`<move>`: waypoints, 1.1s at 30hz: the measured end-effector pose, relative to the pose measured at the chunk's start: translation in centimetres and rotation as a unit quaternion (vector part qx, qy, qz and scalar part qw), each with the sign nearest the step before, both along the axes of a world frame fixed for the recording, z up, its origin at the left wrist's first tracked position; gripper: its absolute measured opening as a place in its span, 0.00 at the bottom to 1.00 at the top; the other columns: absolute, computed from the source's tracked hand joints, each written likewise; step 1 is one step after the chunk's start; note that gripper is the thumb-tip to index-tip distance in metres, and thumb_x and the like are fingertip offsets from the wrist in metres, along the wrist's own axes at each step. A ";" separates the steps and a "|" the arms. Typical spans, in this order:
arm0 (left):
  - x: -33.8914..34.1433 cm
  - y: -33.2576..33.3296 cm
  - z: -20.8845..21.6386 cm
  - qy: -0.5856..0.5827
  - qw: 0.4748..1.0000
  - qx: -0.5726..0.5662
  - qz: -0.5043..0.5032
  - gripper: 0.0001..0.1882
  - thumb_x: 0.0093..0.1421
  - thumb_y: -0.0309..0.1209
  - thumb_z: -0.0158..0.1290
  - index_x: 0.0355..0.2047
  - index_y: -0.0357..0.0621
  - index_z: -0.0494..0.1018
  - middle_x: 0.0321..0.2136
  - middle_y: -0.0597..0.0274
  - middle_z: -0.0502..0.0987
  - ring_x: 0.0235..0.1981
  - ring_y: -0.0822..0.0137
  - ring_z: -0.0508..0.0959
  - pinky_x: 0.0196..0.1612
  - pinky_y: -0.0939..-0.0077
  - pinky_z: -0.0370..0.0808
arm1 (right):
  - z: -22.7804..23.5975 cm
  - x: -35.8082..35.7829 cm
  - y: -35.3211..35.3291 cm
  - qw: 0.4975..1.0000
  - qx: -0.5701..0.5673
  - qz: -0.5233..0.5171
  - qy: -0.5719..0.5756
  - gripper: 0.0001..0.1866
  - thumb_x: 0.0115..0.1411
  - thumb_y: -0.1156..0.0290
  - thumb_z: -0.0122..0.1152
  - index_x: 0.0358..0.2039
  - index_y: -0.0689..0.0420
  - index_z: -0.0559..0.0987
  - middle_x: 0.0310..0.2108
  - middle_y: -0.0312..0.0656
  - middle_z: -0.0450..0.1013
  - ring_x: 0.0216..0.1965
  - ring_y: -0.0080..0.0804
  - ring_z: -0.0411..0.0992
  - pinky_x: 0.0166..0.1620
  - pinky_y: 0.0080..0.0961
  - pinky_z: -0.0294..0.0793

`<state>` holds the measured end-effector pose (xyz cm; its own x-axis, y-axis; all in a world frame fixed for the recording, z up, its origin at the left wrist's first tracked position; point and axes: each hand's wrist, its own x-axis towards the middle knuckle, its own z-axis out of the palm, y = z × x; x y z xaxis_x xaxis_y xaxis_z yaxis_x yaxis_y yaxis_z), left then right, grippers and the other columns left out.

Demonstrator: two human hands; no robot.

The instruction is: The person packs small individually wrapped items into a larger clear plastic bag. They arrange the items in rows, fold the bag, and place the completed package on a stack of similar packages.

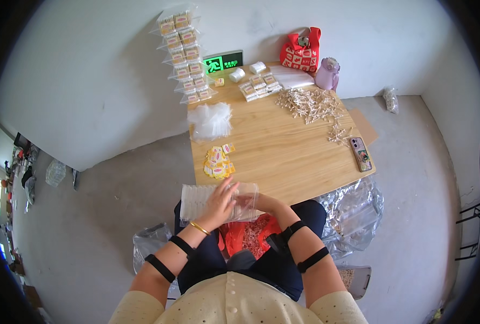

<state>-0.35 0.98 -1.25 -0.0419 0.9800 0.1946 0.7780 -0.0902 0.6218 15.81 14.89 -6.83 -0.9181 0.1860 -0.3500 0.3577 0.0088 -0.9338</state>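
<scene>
A long clear plastic package (193,201) with a row of white contents lies across the table's near edge, above my lap. Over its middle is my left hand (221,204), a gold bangle on the wrist, its fingers stretched out and apart. My right hand (259,202) is at the package's right end; its fingertips are partly covered by cloudy film and the left hand, so their grip is unclear. Just beyond the left fingertips lies a pile of small yellow-and-white cards (217,163). Below the hands, a red bag (251,237) full of small pale pieces sits between my legs.
On the wooden table (272,156) are clear bags (212,120), loose cotton swabs (313,105), swab packs (260,86), a phone (361,154), a purple jug (327,74) and a red tote (301,51). Stacked packs (185,56) rise at far left. Plastic sacking (356,216) hangs at right.
</scene>
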 end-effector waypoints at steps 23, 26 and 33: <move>-1.4 -1.2 0.3 0.279 0.959 -0.052 0.008 0.44 0.58 0.63 0.47 0.67 0.53 0.55 0.67 0.59 0.55 0.68 0.49 0.52 0.66 0.35 0.45 | 0.0 1.0 -1.9 0.999 -0.018 -0.040 0.010 0.20 0.62 0.71 0.55 0.56 0.58 0.73 0.48 0.41 0.75 0.50 0.31 0.72 0.53 0.28 0.70; -1.1 -1.0 0.4 0.281 0.958 -0.057 0.011 0.44 0.58 0.63 0.46 0.67 0.53 0.54 0.67 0.58 0.55 0.68 0.49 0.52 0.66 0.35 0.45 | -0.6 1.2 -1.9 0.994 -0.063 -0.087 0.001 0.24 0.63 0.71 0.54 0.60 0.56 0.69 0.48 0.41 0.76 0.49 0.32 0.73 0.50 0.29 0.72; -1.0 -1.3 0.5 0.278 0.959 -0.054 0.003 0.39 0.59 0.62 0.45 0.66 0.58 0.58 0.67 0.60 0.54 0.69 0.47 0.50 0.65 0.30 0.44 | -0.9 -0.2 -2.4 0.998 -0.014 -0.060 0.022 0.27 0.64 0.68 0.54 0.64 0.54 0.63 0.55 0.42 0.71 0.52 0.34 0.72 0.49 0.29 0.74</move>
<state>-1.30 -0.28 -0.70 0.0333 0.9957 0.0861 0.9923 -0.0432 0.1160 15.60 12.46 -7.78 -0.9046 0.2854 -0.3167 0.3137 -0.0574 -0.9478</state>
